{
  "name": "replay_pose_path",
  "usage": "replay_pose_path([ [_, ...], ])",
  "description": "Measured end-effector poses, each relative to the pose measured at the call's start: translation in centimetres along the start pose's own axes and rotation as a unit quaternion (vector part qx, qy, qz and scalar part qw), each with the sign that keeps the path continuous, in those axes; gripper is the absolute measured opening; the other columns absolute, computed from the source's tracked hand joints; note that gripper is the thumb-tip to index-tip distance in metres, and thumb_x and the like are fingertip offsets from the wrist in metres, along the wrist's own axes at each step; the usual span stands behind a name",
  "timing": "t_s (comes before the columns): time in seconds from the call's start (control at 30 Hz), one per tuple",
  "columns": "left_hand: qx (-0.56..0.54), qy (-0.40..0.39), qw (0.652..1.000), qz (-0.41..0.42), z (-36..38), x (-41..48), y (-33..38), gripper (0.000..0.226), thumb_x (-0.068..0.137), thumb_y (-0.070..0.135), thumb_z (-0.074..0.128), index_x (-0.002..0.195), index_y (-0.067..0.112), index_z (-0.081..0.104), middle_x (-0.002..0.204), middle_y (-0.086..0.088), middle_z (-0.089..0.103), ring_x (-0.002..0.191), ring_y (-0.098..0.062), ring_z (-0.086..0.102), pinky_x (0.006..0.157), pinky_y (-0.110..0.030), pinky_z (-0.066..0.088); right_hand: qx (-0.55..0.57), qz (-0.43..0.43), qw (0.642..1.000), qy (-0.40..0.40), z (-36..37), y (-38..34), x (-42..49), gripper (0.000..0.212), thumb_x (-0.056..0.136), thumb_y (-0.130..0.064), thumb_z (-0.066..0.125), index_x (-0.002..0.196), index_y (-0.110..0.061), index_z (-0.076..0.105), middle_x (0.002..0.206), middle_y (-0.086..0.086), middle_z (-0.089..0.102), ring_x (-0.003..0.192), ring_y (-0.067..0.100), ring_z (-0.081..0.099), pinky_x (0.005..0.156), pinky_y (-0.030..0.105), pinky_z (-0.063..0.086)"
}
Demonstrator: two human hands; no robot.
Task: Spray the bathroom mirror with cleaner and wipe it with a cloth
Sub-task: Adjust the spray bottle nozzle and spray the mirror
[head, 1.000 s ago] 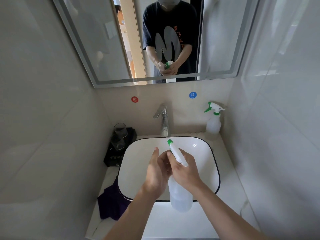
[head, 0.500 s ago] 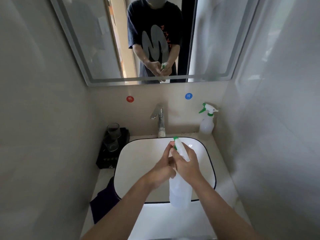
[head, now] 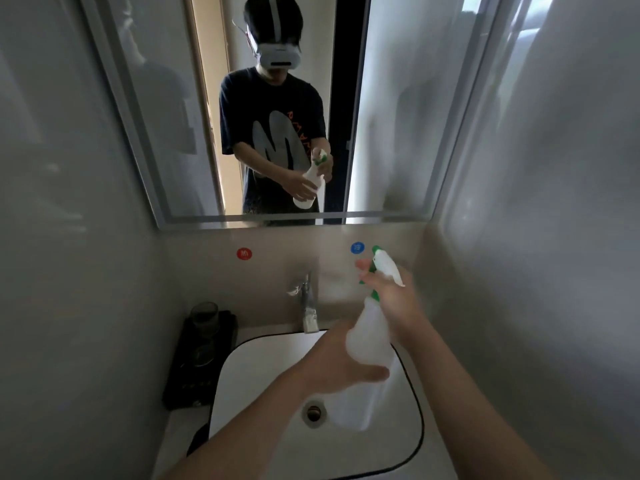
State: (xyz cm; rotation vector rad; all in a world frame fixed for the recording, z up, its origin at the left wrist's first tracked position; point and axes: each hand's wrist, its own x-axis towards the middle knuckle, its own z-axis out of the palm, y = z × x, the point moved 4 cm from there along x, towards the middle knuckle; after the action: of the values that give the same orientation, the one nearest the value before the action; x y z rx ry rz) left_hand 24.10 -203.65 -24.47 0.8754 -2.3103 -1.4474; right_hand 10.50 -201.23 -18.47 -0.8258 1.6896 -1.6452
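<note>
A white spray bottle (head: pixel 369 336) with a green-and-white trigger head is raised above the sink, its nozzle pointing up toward the mirror (head: pixel 398 109). My right hand (head: pixel 398 299) grips the bottle's neck at the trigger. My left hand (head: pixel 341 367) wraps around the bottle's body from below. The mirror fills the wall above and reflects a person holding the bottle. A dark cloth (head: pixel 197 441) shows only as a sliver at the sink's left front corner.
A white sink (head: pixel 263 362) with a black rim sits below, with a chrome tap (head: pixel 306 303) behind it. A black stand with glass cups (head: pixel 204 320) is at the left. Grey walls close in on both sides.
Both hands lifted the bottle up and to the right, away from the basin. The view tilted upward, showing more of the mirror. The second spray bottle at the back right is now hidden.
</note>
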Motion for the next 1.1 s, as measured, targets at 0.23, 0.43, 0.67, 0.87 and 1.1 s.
replay_pose_path([
  [0.23,-0.024,0.005,0.999,0.039,-2.2,0.5,1.7,0.049,0.067,0.036,0.088,0.101,0.052,0.056,0.103,0.027,0.067,0.094,0.015,0.061,0.076,-0.012,0.053,0.056,-0.085,0.995,0.000,1.7,-2.2,0.3,0.045,0.088,-0.054,0.059,0.112,-0.019,0.073,0.104,0.006,0.079,0.104,0.019,0.074,0.089,0.036,0.057],
  [0.43,-0.045,0.014,0.998,0.043,-4.1,0.2,0.4,0.065,0.065,0.037,0.089,0.122,0.046,0.059,0.116,0.018,0.069,0.107,0.002,0.064,0.095,-0.031,0.056,0.035,-0.070,0.997,0.002,4.4,-2.0,0.6,0.073,0.076,-0.079,0.043,0.100,-0.017,0.074,0.094,0.008,0.078,0.096,0.024,0.073,0.088,0.041,0.056],
  [0.67,-0.010,0.016,0.999,0.035,-4.8,0.0,-0.8,0.086,0.063,0.053,0.087,0.138,0.048,0.045,0.129,0.028,0.059,0.116,0.011,0.055,0.095,-0.024,0.050,-0.011,-0.062,0.996,0.062,6.2,-1.8,1.0,0.057,0.084,-0.062,0.036,0.077,-0.015,0.068,0.063,0.002,0.069,0.066,0.020,0.064,0.069,0.037,0.051],
  [0.87,0.011,-0.022,0.999,0.045,-4.8,0.0,-0.7,0.074,0.067,0.052,0.087,0.124,0.070,0.042,0.121,0.045,0.053,0.113,0.026,0.046,0.081,0.001,0.040,0.049,-0.071,0.992,0.094,5.3,-0.8,-0.1,0.042,0.100,-0.047,0.043,0.089,-0.023,0.076,0.090,0.002,0.078,0.099,0.024,0.072,0.092,0.041,0.052],
  [1.1,0.004,-0.099,0.992,0.080,-1.3,1.3,1.3,0.075,0.067,0.045,0.088,0.123,0.070,0.044,0.126,0.046,0.051,0.118,0.023,0.046,0.097,-0.009,0.043,0.017,-0.090,0.984,0.154,0.4,-0.9,-1.4,0.046,0.111,-0.033,0.037,0.096,-0.012,0.075,0.098,0.008,0.076,0.099,0.027,0.069,0.091,0.042,0.051],
])
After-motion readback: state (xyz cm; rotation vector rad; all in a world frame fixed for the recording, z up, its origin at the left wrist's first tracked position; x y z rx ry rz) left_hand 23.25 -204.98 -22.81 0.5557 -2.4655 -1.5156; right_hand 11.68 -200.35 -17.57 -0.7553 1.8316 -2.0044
